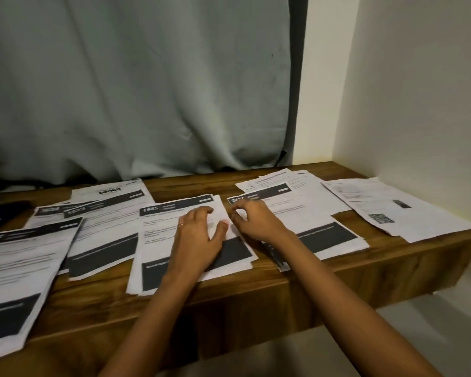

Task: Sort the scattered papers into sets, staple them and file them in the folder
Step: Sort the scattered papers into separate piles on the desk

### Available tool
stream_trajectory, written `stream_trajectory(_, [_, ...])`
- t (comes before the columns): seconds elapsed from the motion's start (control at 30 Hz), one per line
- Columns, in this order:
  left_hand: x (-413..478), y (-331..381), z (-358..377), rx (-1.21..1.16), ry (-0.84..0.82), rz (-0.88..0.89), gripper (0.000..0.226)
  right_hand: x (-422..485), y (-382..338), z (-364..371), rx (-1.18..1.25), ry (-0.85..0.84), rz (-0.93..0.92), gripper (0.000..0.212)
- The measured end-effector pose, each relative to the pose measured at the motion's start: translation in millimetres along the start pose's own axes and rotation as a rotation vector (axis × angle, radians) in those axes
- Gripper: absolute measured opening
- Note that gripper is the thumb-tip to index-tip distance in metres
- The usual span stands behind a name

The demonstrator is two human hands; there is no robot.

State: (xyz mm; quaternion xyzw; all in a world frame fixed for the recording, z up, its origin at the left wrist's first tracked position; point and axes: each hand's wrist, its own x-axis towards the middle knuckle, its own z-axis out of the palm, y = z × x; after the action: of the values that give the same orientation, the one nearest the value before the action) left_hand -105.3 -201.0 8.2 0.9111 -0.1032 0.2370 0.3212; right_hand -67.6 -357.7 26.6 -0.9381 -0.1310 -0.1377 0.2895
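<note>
Wooden desk (256, 297) is strewn with papers (104, 232). The middle stack (158, 240) is held flat under the spread left hand (199, 235). The right hand (256, 221) is curled at its right edge, grip not discernible. Sheets could be mixed into the neighbouring right pile (310, 213) if dragged.

printed papers (158, 235) in overlapping stacks, spread flat across wooden desk (256, 300)

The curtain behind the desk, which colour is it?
Plain pale grey-green curtain, seen best in the head view.
</note>
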Motion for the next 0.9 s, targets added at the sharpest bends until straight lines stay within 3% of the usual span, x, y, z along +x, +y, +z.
stream_trajectory(0.1, [0.1,-42.4,-20.9,0.119,-0.064,-0.212,0.060,8.9,-20.0,27.6,-0.085,-0.076,0.105,0.037])
stream_trajectory(0.2, [-6.8,-73.0,-30.2,0.055,-0.159,-0.349,0.067,15.9,-30.6,44.5,-0.162,-0.123,0.220,0.036])
stream_trajectory(0.43, [-11.3,-79.8,-34.9,-0.004,-0.226,-0.358,0.067,20.4,-36.9,64.7,-0.426,-0.226,0.333,0.029])
stream_trajectory(0.6, [-11.7,-77.7,-39.4,-0.021,-0.300,-0.316,0.067,19.7,-47.7,68.8,-0.512,-0.254,0.436,0.041])
stream_trajectory(0.67, [-9.0,-81.5,-50.7,-0.060,-0.274,-0.303,0.066,23.0,-64.8,62.5,-0.522,-0.171,0.376,0.041])
stream_trajectory(0.77, [0.0,-97.6,-80.4,-0.048,-0.200,-0.283,0.061,40.8,-97.1,60.6,-0.380,-0.049,0.138,0.035])
stream_trajectory(0.9, [13.2,-141.0,-122.9,0.095,-0.166,-0.338,0.059,75.6,-135.3,80.5,-0.070,-0.163,0.037,0.032])
